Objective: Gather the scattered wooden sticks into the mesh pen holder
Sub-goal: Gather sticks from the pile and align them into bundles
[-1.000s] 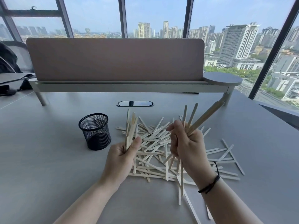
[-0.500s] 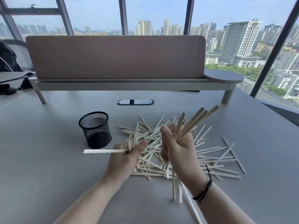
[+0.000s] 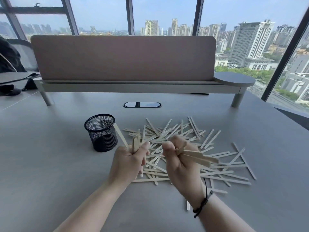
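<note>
Vs half a sec ago: the right hand's (image 3: 179,163) bundle (image 3: 199,156), which fanned up and away toward the divider, now lies near level, its ends pointing away from the mesh pen holder (image 3: 101,133). The lone stick that jutted sideways from the left hand (image 3: 128,160) toward the holder's near side now slants up, its tip (image 3: 117,129) at the holder's rim on the pile side; touching or just in front, can't tell from this angle. Holder itself hasn't moved.

Left hand: raised over the desk (image 3: 50,164) just on the near, pile side of the holder, back of hand to the camera, fingers curled round a small clutch of sticks (image 3: 136,141) w/ the thumb pressed along them; the sticks stand roughly upright out of the fist.

Right hand: farther from the holder, over the pile's near part, wrist bent, fingers curled tight round its bundle, thumb tip up. Black cord bracelet (image 3: 203,202) on that wrist.

Loose wooden sticks (image 3: 217,166) lie criss-crossed flat on the desk in a wide scatter beside the holder, spreading away from it; a few stray ones lie near the right forearm. Holder stands upright, black; inside looks empty, though the mesh makes that hard to read.

Beyond the holder: pink divider (image 3: 122,57) on a raised shelf, cable port (image 3: 142,104) in the desk.
</note>
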`<state>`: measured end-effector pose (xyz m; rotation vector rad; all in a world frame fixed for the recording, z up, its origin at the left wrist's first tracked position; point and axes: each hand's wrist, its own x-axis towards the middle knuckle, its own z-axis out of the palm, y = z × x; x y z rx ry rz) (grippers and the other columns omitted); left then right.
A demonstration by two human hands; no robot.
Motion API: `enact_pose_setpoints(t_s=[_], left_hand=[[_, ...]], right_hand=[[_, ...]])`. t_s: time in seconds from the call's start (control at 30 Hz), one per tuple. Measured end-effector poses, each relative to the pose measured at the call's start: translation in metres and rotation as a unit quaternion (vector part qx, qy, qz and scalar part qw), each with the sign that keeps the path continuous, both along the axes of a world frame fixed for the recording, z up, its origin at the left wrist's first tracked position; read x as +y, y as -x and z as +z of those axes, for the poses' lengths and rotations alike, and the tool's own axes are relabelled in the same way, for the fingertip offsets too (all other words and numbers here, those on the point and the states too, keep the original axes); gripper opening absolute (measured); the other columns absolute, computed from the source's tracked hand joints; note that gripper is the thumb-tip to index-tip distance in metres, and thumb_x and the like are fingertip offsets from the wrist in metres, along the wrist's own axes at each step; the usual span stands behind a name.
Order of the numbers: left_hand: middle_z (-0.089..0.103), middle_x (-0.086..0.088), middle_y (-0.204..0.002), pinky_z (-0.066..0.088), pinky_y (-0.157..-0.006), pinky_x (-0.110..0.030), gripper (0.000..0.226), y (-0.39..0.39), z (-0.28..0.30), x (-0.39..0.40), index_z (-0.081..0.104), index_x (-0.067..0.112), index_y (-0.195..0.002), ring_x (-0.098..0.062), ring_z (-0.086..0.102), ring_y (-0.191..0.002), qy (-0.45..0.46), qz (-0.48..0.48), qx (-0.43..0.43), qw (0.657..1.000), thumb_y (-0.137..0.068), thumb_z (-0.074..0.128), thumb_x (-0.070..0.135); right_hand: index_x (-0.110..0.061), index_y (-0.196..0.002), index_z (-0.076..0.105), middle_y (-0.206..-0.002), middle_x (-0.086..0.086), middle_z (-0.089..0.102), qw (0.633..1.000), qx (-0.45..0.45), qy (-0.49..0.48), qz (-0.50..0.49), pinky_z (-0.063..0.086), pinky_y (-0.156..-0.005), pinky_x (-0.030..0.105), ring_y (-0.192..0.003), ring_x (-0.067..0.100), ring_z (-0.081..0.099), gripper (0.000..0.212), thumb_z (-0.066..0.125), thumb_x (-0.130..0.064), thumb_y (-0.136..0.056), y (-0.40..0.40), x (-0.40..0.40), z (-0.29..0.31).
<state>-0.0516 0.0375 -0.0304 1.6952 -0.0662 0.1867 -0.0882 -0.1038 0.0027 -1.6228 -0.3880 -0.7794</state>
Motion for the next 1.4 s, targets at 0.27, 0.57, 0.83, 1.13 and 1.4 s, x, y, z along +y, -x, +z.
enact_pose_setpoints(t_s=[0.27,0.57,0.83,1.13,1.4], left_hand=[[0.053,-0.009,-0.042,0.043,-0.043,-0.029,0.046,0.002,-0.004,-0.001,0.064,0.008,-0.053,-0.023,0.051,-0.037,-0.043,0.006,-0.009,0.999,-0.095,0.067,0.028],[0.063,-0.012,-0.049,0.056,-0.060,-0.045,0.050,-0.003,-0.007,0.004,0.063,0.013,-0.048,-0.028,0.065,-0.051,-0.094,0.008,-0.025,0.995,-0.086,0.068,0.043],[0.042,-0.004,-0.036,0.030,-0.038,-0.019,0.060,0.008,0.001,-0.001,0.047,0.014,-0.047,-0.016,0.040,-0.032,-0.025,0.011,-0.088,0.996,-0.095,0.063,0.046],[0.037,-0.003,-0.045,0.034,-0.042,-0.043,0.058,0.009,0.004,0.002,0.039,0.006,-0.056,-0.018,0.036,-0.039,0.037,-0.010,-0.103,0.994,-0.085,0.073,0.043],[0.025,-0.002,-0.042,0.027,-0.043,-0.021,0.060,0.005,0.013,0.007,0.034,0.016,-0.045,-0.015,0.021,-0.038,0.153,-0.034,-0.005,0.988,-0.093,0.068,0.031]], right_hand=[[-0.024,-0.056,0.047,-0.045,-0.003,0.037,0.991,0.112,0.000,0.076,0.030,-0.047,0.024,-0.043,0.009,0.034,0.045,0.059,-0.043,-0.095,-0.003,0.001,-0.004],[0.009,-0.059,0.034,-0.052,0.036,0.035,0.970,0.233,-0.027,0.064,0.029,-0.045,0.048,-0.046,0.028,0.033,0.062,0.065,-0.031,-0.093,-0.014,-0.005,-0.012],[0.009,-0.059,0.028,-0.050,0.029,0.026,0.974,0.201,-0.080,0.065,0.026,-0.046,0.047,-0.048,0.042,0.025,0.073,0.062,-0.050,-0.087,-0.012,-0.006,-0.008],[0.003,-0.058,0.028,-0.048,0.021,0.026,0.965,0.215,-0.097,0.117,0.022,-0.044,0.046,-0.044,0.031,0.021,0.068,0.064,-0.047,-0.088,-0.013,-0.004,-0.010],[-0.009,-0.045,0.030,-0.042,0.005,0.025,0.955,0.258,-0.089,0.113,0.017,-0.043,0.030,-0.040,0.019,0.019,0.060,0.069,-0.026,-0.088,-0.025,0.007,0.002]])
